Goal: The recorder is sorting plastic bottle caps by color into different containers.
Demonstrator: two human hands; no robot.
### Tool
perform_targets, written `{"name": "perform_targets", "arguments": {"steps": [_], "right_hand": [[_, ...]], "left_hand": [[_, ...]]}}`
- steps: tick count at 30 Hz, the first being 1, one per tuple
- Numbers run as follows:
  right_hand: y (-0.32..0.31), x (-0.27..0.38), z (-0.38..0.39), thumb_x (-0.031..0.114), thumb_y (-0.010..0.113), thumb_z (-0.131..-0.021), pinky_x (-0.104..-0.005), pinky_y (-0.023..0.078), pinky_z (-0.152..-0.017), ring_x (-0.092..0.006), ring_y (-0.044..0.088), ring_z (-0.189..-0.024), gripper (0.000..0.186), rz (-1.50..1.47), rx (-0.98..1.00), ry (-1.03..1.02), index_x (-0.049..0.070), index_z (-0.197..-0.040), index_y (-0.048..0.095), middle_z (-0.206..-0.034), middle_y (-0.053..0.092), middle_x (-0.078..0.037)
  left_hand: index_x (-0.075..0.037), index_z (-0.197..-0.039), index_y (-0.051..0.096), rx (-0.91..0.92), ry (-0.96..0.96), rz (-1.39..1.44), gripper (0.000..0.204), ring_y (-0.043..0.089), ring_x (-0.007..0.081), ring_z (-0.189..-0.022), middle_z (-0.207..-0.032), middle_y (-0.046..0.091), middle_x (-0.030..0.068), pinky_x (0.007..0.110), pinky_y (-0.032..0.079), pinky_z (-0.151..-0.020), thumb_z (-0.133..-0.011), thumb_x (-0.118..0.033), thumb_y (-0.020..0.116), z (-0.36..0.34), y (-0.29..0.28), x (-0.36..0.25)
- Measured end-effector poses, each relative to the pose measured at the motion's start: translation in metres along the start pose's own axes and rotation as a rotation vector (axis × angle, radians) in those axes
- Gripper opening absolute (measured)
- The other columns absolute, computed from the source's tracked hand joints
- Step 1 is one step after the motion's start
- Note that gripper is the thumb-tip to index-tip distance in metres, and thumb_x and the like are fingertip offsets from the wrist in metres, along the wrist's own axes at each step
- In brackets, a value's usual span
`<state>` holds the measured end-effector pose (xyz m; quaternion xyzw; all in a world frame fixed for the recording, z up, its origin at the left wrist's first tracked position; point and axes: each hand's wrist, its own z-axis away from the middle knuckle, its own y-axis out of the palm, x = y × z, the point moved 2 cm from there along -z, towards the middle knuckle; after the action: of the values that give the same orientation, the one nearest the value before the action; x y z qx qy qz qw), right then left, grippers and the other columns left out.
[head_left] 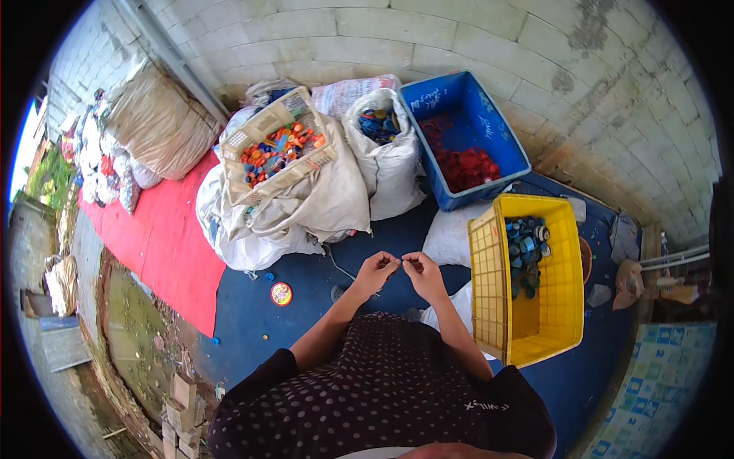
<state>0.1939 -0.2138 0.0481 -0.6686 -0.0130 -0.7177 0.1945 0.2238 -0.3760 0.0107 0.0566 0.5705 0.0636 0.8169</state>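
Note:
My left hand [375, 274] and my right hand [425, 275] are held close together in front of my chest. The fingertips of each are pinched, almost meeting, and whatever lies between them is too small to make out. Beyond my left hand, a cream plastic crate [238, 183] of orange, red and blue bottle caps [277, 153] sits tilted on stuffed white sacks [336, 195]. Right of my right hand stands a yellow crate [562, 306] with blue and dark caps [526, 241] inside. Behind it, a blue bin [459, 99] contains red caps [468, 167].
An open white sack [394, 183] of blue caps stands beside the blue bin. A round red-and-yellow lid [281, 294] and a few loose caps lie on the dark blue floor sheet [252, 336]. Red sheeting [157, 237] spreads to the left. A block wall [367, 34] rises behind.

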Motion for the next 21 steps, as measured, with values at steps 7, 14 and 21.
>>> {"name": "perform_targets", "arguments": {"steps": [7, 14, 21], "right_hand": [[0.129, 0.050, -0.065, 0.012, 0.066, -0.088, -0.0266, 0.050, -0.067, -0.0133, 0.062, -0.072, 0.014, 0.088, 0.110, -0.099, 0.002, -0.098, 0.066, -0.093, 0.066, -0.006], [0.217, 0.071, -0.109, 0.011, 0.067, -0.087, -0.0272, 0.051, -0.066, -0.0154, 0.062, -0.071, 0.014, 0.205, 0.149, -0.178, 0.003, -0.098, 0.066, -0.092, 0.065, -0.007], [0.259, 0.076, -0.167, 0.011, 0.066, -0.087, -0.0271, 0.051, -0.066, -0.0149, 0.063, -0.072, 0.014, 0.262, 0.235, -0.189, 0.001, -0.097, 0.066, -0.092, 0.064, -0.007]], "left_hand": [[-0.010, -0.088, 0.055, -0.158, -0.109, 0.124, 0.021, 0.059, 0.0086, -0.076, -0.081, 0.060, -0.0019, 0.024, 0.045, -0.063, -0.094, -0.028, 0.063, 0.009, -0.156, -0.009], [-0.010, -0.079, 0.051, -0.373, -0.032, 0.272, 0.024, 0.056, 0.0091, -0.072, -0.077, 0.056, -0.0015, 0.025, 0.044, -0.064, -0.094, -0.027, 0.061, 0.004, -0.269, -0.054], [-0.011, -0.077, 0.050, -0.442, 0.011, 0.367, 0.026, 0.055, 0.0095, -0.072, -0.078, 0.056, -0.0021, 0.025, 0.043, -0.065, -0.095, -0.027, 0.059, 0.006, -0.332, -0.043]]}}
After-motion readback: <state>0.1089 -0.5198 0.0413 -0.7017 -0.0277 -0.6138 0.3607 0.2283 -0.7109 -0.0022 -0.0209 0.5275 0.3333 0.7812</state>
